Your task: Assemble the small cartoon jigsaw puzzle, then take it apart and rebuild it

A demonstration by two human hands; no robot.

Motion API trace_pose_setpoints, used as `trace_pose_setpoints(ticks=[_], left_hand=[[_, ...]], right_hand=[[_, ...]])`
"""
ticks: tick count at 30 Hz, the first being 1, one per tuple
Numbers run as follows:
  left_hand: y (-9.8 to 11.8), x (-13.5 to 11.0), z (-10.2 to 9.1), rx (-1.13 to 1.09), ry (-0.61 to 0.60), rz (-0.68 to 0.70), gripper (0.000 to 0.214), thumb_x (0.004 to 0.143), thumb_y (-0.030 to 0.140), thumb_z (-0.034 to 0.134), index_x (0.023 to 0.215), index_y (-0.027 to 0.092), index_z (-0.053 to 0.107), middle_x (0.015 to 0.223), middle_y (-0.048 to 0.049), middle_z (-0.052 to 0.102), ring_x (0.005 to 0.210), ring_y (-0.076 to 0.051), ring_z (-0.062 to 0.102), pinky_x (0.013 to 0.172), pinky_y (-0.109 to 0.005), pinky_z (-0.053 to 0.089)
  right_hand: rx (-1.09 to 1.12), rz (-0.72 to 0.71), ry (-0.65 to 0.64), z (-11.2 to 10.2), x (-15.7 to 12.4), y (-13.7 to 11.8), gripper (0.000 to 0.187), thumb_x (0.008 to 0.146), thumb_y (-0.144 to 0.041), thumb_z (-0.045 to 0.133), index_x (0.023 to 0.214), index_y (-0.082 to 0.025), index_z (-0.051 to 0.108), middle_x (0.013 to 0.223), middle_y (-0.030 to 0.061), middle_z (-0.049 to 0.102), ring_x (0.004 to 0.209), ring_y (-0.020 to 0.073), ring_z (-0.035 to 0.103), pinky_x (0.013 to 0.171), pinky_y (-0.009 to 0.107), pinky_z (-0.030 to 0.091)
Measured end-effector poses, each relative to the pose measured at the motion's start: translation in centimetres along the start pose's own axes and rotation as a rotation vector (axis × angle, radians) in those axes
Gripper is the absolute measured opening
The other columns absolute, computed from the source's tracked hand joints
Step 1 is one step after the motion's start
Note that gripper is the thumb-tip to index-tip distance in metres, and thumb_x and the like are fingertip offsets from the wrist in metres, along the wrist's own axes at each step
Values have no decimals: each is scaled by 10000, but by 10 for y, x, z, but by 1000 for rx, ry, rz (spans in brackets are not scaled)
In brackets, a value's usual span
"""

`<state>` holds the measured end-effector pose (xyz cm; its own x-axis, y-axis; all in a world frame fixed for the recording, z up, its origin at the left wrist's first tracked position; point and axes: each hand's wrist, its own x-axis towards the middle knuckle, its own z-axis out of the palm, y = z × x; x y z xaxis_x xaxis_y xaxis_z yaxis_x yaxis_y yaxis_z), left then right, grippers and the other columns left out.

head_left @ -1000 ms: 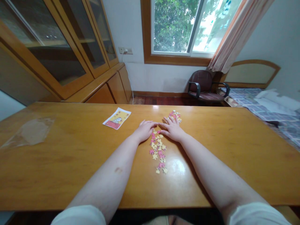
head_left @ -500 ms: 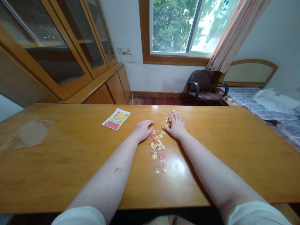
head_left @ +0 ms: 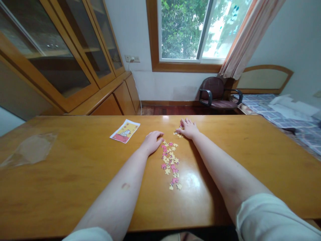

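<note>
**Dozens of jigsaw pieces (head_left: 169, 160) lie loose, nothing gripped**

They look light, thin and flat, best lifted singly by their edges. The left hand (head_left: 151, 141) rests open just beside the strip; the right hand (head_left: 188, 129) lies spread at its far end. The wooden table (head_left: 82, 174) leaves wide room on both sides, past a printed picture card (head_left: 124, 131).

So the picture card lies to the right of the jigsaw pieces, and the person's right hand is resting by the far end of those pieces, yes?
Not quite: the head view shows the picture card to the left of the jigsaw pieces, not the right. The right hand is indeed resting by their far end.
</note>
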<state>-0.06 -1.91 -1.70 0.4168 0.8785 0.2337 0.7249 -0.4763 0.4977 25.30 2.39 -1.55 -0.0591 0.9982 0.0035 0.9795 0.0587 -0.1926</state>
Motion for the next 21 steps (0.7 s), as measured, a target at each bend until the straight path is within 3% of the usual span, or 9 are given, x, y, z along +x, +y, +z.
trace_pose_setpoints(ticks=[5, 11, 21], left_hand=[[4, -1, -2, -3, 2, -3, 274, 833, 244, 521, 1071, 191, 647, 1118, -57, 671, 1057, -217, 587, 976, -367, 446], [6, -2, -3, -5, -4, -23, 281, 831, 263, 543, 1088, 206, 643, 1130, -49, 663, 1076, -219, 576, 990, -368, 438], [6, -3, -4, 22, -10, -23, 285, 828, 268, 560, 1091, 191, 640, 1128, -57, 666, 1071, -229, 580, 988, -373, 436]], right_hand=[[44, -212, -14, 1, 5, 4, 749, 862, -626, 432, 1434, -150, 346, 1510, 150, 304, 1398, 291, 245, 1130, 496, 166], [43, -369, 11, 5, -1, -9, 978, 700, -718, 589, 1417, -92, 366, 1470, 198, 350, 1363, 326, 298, 1133, 468, 191], [107, -382, 98, 7, 13, -30, 573, 852, -503, 564, 1259, -99, 547, 1336, 170, 504, 1244, 248, 460, 1069, 350, 327]])
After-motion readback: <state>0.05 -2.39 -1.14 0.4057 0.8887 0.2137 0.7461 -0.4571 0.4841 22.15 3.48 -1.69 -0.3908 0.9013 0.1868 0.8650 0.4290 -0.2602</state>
